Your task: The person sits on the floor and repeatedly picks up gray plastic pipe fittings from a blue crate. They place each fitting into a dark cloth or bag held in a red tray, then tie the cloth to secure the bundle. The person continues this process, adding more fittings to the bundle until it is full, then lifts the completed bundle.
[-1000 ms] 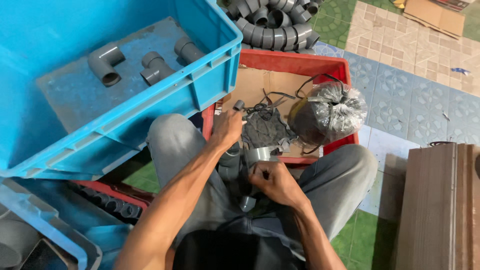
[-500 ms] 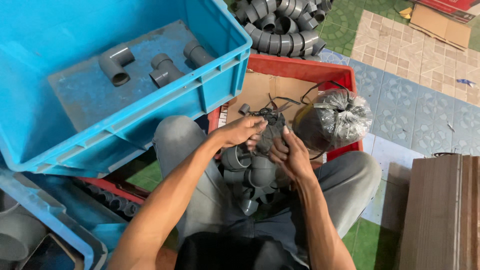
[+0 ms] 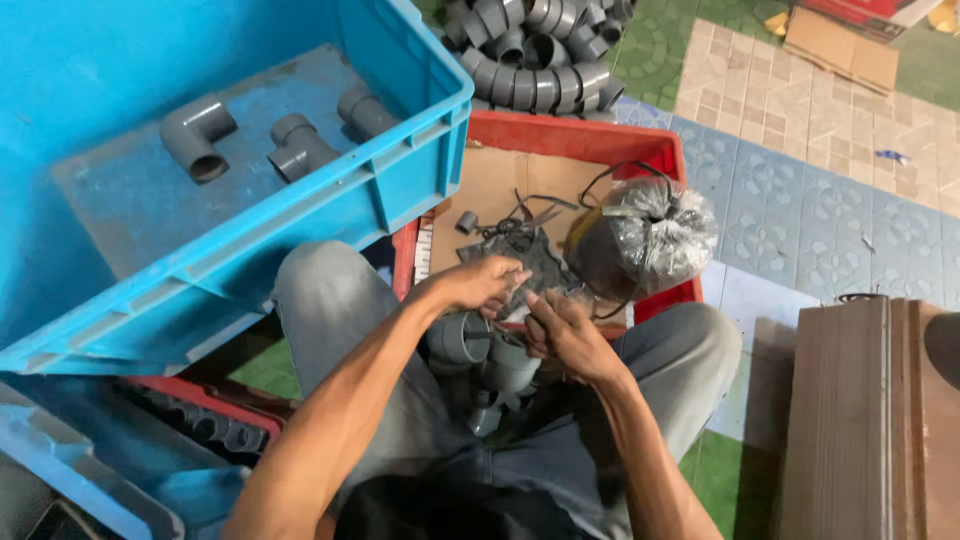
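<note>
My left hand [image 3: 478,286] and my right hand [image 3: 566,334] meet over my lap at the front edge of a red crate [image 3: 570,140]. Both have their fingers closed on a dark crumpled plastic bag [image 3: 535,262] that lies over the crate's rim. A bit of clear film shows by my right fingers. Under my hands, several grey pipe fittings [image 3: 462,340] sit bunched between my thighs. What exactly each finger pinches is hidden.
A big blue bin [image 3: 400,190] on my left holds three grey elbow fittings [image 3: 196,135]. The red crate also holds cardboard, black strips and a tied clear bag of fittings [image 3: 645,240]. A pile of grey fittings [image 3: 535,50] lies behind it. Wooden boards [image 3: 865,420] are on my right.
My left hand came back from inside the red crate. Both hands then closed together at the crate's front edge above the fittings in my lap. The view has tilted slightly.
</note>
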